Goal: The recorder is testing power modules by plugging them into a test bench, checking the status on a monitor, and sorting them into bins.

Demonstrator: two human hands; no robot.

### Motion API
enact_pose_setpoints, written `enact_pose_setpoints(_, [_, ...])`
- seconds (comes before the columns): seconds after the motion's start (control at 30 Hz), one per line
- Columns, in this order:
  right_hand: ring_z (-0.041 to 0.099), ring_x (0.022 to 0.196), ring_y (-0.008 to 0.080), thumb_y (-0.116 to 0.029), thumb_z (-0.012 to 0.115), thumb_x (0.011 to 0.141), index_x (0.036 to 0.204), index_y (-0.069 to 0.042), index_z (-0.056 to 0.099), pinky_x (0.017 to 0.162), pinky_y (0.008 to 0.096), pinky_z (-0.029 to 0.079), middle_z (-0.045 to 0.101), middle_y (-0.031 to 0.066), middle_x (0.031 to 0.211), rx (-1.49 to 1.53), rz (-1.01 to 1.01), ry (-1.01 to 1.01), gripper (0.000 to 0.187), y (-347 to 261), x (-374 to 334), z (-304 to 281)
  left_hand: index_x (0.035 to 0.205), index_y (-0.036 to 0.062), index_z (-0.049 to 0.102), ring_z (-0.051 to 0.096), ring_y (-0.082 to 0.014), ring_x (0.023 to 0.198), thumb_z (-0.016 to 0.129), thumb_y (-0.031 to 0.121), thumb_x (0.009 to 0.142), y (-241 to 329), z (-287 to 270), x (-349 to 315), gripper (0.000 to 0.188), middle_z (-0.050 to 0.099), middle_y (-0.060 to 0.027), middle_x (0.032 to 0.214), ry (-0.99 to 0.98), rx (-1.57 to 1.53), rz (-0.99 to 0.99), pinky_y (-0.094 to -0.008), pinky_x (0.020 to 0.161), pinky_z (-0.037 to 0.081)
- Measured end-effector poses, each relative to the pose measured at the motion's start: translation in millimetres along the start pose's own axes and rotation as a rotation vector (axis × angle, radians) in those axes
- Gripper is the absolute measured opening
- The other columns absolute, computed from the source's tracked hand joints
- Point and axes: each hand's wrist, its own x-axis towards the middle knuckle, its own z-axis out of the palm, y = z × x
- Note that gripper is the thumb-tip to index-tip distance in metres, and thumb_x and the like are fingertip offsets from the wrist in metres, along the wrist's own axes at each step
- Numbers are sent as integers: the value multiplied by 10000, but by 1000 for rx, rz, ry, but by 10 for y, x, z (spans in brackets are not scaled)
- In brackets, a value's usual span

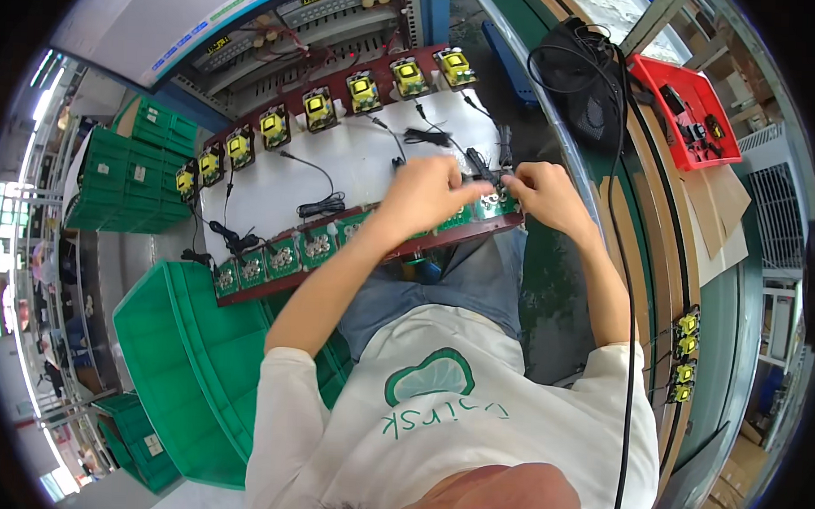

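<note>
A long dark-red fixture board (507,224) with a white middle lies across my lap. Over its right end my left hand (427,197) is closed, fingers curled, thumb reaching toward the bundled black cable (479,164). My right hand (546,198) is closed in a pinch at the board's right corner; what either hand grips is hidden. Between the hands shows a green circuit board (492,205), part of a row along the near edge. Yellow-and-black transformer boards (364,91) line the far edge. Thin black cords with coiled bundles (322,204) lie on the white surface.
Green crates stand at left: a stack (132,178) and a large tilted one (179,372). A monitor (164,31) and equipment rack (316,36) are beyond the fixture. At right are a black mesh bag (579,99), a red bin (691,116) and a bench with more transformer boards (684,372).
</note>
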Motion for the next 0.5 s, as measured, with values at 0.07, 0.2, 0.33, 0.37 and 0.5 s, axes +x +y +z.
enact_pose_setpoints(0.07, [634, 599, 331, -284, 707, 952, 803, 85, 716, 633, 407, 534, 696, 171, 696, 38, -8, -67, 398, -66, 91, 50, 846, -18, 714, 645, -291, 588, 758, 367, 949, -40, 304, 50, 401, 678, -142, 670, 67, 232, 47, -415, 547, 506])
enact_pose_setpoints(0.2, [657, 623, 383, -289, 694, 932, 802, 86, 717, 652, 434, 553, 709, 195, 710, -14, -40, -127, 397, 16, 115, 17, 808, -16, 723, 677, -376, 601, 748, 304, 933, -18, 388, 96, 344, 701, -196, 700, 90, 534, 201, -458, 558, 534])
enact_pose_setpoints(0.33, [665, 634, 405, -279, 692, 907, 800, 83, 717, 654, 447, 556, 707, 203, 708, -186, -133, -150, 378, 1, 205, 59, 770, -17, 727, 681, -407, 603, 738, 273, 928, -81, 312, 116, 330, 710, -213, 722, 50, 642, 282, -477, 561, 543])
enact_pose_setpoints(0.37, [667, 636, 409, -273, 691, 899, 795, 82, 714, 654, 451, 556, 707, 204, 707, -286, -160, -136, 371, -14, 211, 74, 759, -16, 730, 681, -402, 603, 738, 272, 926, -107, 314, 149, 333, 714, -208, 729, 38, 659, 287, -482, 563, 543])
enact_pose_setpoints(0.5, [672, 638, 409, -285, 695, 894, 771, 75, 705, 649, 455, 557, 706, 204, 705, -427, -265, -43, 381, -402, 312, -135, 736, -25, 738, 673, -386, 588, 723, 290, 939, -203, 318, 245, 375, 707, -205, 705, 264, 542, 176, -492, 569, 545])
